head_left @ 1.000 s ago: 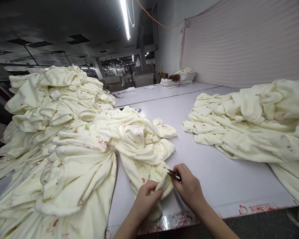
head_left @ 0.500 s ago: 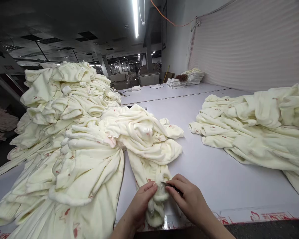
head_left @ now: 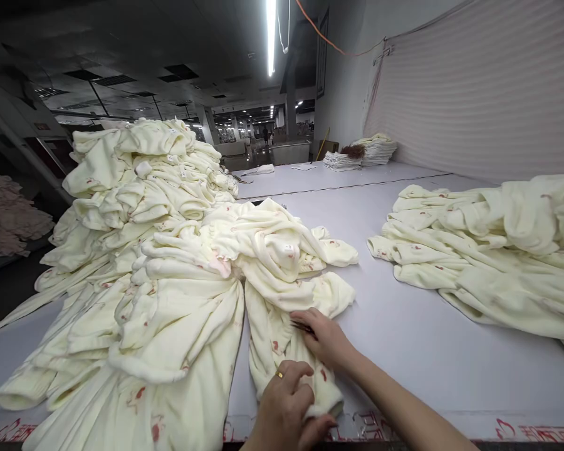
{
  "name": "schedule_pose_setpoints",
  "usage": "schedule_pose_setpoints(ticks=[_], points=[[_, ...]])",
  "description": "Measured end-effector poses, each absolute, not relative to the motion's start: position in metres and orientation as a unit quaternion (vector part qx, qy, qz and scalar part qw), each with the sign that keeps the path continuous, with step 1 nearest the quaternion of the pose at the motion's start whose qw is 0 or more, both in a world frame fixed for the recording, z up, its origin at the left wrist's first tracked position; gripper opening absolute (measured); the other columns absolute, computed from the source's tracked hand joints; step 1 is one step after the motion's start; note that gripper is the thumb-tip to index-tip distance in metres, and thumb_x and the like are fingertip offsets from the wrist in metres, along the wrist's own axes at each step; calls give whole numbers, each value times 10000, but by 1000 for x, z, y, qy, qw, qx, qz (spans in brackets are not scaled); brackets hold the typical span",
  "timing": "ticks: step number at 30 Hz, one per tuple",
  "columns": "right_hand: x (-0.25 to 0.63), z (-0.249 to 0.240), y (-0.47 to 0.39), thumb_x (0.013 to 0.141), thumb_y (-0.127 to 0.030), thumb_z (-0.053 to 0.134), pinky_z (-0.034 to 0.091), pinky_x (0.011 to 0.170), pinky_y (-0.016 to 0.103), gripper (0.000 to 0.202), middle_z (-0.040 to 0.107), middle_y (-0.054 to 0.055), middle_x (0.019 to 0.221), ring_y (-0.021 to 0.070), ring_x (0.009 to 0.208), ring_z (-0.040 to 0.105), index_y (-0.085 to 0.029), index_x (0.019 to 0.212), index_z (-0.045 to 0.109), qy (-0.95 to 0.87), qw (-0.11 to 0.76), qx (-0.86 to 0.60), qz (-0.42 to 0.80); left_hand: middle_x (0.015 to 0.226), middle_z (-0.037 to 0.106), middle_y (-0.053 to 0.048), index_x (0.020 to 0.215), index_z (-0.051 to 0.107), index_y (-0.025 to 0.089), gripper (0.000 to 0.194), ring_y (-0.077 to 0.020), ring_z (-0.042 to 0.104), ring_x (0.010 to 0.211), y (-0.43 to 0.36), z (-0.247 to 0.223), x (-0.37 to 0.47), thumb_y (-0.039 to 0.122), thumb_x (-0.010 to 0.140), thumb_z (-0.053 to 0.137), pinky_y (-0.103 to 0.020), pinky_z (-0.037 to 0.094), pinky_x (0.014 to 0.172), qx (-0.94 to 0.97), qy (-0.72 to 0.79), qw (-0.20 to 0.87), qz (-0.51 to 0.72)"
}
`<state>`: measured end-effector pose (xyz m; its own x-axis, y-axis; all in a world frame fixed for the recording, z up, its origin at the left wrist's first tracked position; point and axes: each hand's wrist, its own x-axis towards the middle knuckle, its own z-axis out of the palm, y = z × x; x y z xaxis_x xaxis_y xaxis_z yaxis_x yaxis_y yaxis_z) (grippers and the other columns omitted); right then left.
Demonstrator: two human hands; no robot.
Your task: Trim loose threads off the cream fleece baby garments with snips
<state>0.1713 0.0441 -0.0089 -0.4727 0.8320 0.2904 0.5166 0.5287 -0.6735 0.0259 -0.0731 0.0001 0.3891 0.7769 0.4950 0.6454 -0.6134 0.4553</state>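
A pale yellow fleece garment (head_left: 272, 244) with small red prints lies bunched at the middle of the table, its sleeve reaching toward the front edge. My left hand (head_left: 289, 404), with a ring on one finger, rests over the sleeve's end, its fingers bent and apart. Farther up the same sleeve is my right hand (head_left: 324, 338), closed around a small dark tool (head_left: 302, 326), whose tip points left over the cloth.
A tall heap of similar garments (head_left: 141, 175) fills the left side, hanging toward the front edge. More garments (head_left: 489, 244) lie at the right. Folded white cloths (head_left: 378, 150) stand at the back of the table (head_left: 385, 351). Pink cloth (head_left: 12, 216) is piled far left.
My right hand has moved up and left along the sleeve with the tool. My left hand has let go of the cuff and opened over the sleeve, which now lies flatter.
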Motion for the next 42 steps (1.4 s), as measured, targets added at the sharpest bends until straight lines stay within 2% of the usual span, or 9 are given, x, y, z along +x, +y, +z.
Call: schedule_pose_setpoints(ticks=[5,10,15,19,24,28,31,36,42], points=[[145,-15,59,769,-122,541,416,644,257,370,576,31,912,175,761,567,-292,1087,626,-845,286,-385,235,721,643,-71,725,587,190,356,-179,553,687,-81,-17,8,487,868,452,-272,397,615,834,409,185,321],[152,-11,65,799,-124,492,439,679,285,233,563,36,881,178,767,563,-231,922,658,-827,320,-381,263,512,494,-19,574,568,223,529,-140,410,521,-107,-61,-49,535,905,297,-248,294,506,832,443,250,222],[146,-11,44,756,-99,482,477,707,272,458,594,33,953,168,819,587,-263,1170,585,-807,344,-341,338,490,395,5,521,538,233,513,-157,349,535,-111,-80,-58,656,775,395,-262,292,532,790,506,295,183],[121,-16,32,635,-78,546,466,794,319,489,586,54,1119,216,950,584,-268,1073,656,-788,357,-333,375,508,390,6,495,504,230,458,-164,371,566,-103,-64,-31,587,771,428,-274,302,573,771,514,344,151],[130,0,44,838,-269,428,479,750,307,272,645,51,865,215,878,599,-191,970,653,-714,418,-372,421,541,470,9,562,556,217,375,-160,437,567,-108,-9,-41,540,749,517,-261,325,552,691,585,410,108],[154,19,40,891,-386,393,457,628,276,324,613,28,729,199,741,571,-167,860,630,-670,438,-417,431,827,613,2,936,573,211,263,-143,522,659,-101,35,-38,428,801,511,-245,391,615,625,625,433,179],[156,28,29,850,-398,483,418,568,260,284,557,2,658,170,650,518,-178,699,582,-668,434,-432,422,974,580,-36,1108,465,209,438,-175,547,799,-79,51,-13,421,753,609,-269,421,695,576,665,342,331],[158,39,20,846,-368,500,427,608,282,265,563,28,725,189,708,534,-195,653,555,-696,426,-436,379,942,573,-58,1042,539,189,286,-195,536,871,-41,50,14,395,845,512,-281,438,717,515,580,376,507],[165,40,16,820,-278,524,423,528,254,108,584,58,844,185,713,550,-209,886,575,-705,448,-462,297,763,543,-4,916,590,156,301,-151,510,737,-39,48,9,435,868,489,-268,416,693,483,499,533,483]])
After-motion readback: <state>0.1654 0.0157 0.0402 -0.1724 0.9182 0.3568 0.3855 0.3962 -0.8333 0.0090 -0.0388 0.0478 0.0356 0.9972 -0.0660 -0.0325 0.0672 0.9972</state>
